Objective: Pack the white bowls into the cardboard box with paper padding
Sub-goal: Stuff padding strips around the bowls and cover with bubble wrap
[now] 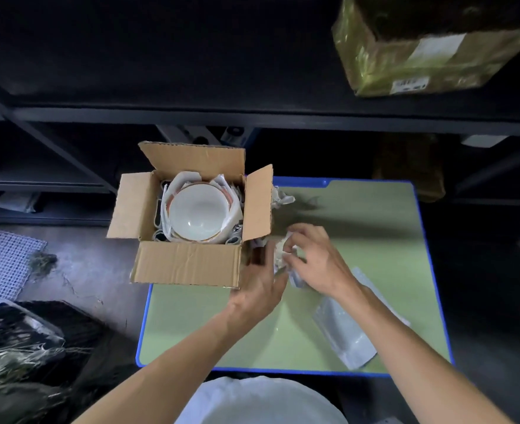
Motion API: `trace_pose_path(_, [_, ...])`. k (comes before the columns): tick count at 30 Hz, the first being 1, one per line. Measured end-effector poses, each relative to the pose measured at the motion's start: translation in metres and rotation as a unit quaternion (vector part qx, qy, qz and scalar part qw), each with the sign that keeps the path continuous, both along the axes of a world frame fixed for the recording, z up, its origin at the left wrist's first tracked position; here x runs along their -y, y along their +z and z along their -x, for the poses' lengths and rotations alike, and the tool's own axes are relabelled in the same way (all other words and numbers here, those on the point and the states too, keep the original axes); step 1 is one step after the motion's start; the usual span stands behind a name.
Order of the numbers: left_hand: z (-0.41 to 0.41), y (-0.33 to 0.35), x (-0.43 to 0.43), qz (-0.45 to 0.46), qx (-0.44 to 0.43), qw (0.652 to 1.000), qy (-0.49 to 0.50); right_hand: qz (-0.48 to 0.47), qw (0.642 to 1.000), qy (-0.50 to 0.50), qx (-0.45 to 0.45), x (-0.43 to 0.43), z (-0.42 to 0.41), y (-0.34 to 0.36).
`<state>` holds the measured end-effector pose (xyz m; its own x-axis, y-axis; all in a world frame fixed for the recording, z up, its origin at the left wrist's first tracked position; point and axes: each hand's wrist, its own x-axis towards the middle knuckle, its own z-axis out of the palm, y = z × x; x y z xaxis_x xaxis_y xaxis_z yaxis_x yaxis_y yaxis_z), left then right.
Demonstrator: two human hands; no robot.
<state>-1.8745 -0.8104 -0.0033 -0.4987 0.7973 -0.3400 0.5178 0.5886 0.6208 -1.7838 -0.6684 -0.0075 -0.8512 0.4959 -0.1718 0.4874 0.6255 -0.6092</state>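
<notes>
Cardboard box: you are keeping the cardboard box (188,264) on the far left corner of the worktop (359,224). All four flaps are standing open and its left side is hanging past the worktop's blue edge.
Box contents: a white bowl (199,211) is sitting upright in the middle of the box, mouth up. The rim of at least one more bowl is showing just under it.
Padding: paper padding (233,206) is wrapping round the bowl stack and filling the gap to the walls. Small rolled pieces are sitting in the near corners, but what they are made of cannot be told.
Right hand: your right hand (317,258) is curling its fingers round a crumpled paper (283,255), just right of the box's near right corner.
Left hand: your left hand (261,283) is pressing against the left side of that paper. It is blurred, so its grip cannot be told.
Loose paper: a second paper wad (283,195) is lying on the worktop, touching the box's right flap.
Pouch: a flat plastic pouch (344,335) is lying near the right of the worktop, partly under your right forearm.
Shelf: a taped box (421,50) is sitting on the dark shelf (191,114) at far right.
</notes>
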Motion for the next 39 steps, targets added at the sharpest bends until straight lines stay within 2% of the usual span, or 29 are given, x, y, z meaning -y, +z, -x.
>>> trace_pose_path(4, [-0.003, 0.015, -0.001, -0.069, 0.015, 0.997, -0.013, 0.074, 0.997, -0.012, -0.006, 0.010, -0.025, 0.018])
trace_pose_path(11, [-0.020, 0.041, 0.015, -0.138, 0.046, 0.989, -0.014, 0.179, 0.979, -0.095, -0.034, 0.016, -0.043, 0.060])
trace_pose_path(17, [-0.021, 0.076, 0.031, -0.177, 0.020, 0.984, -0.007, 0.223, 0.968, -0.068, -0.091, 0.025, -0.039, 0.092])
trace_pose_path(23, [-0.002, 0.105, 0.051, -0.184, -0.002, 0.982, 0.050, 0.262, 0.954, 0.012, -0.145, 0.034, -0.021, 0.128])
trace_pose_path(28, [0.026, 0.120, 0.069, -0.204, -0.041, 0.977, 0.049, 0.203, 0.967, 0.040, -0.151, 0.049, 0.018, 0.138])
trace_pose_path(35, [0.065, 0.128, 0.091, -0.198, 0.003, 0.975, 0.100, 0.187, 0.969, 0.014, -0.163, 0.075, 0.083, 0.135])
trace_pose_path(39, [0.100, 0.128, 0.099, -0.141, -0.092, 0.983, 0.079, 0.193, 0.973, 0.008, -0.130, 0.085, 0.116, 0.125])
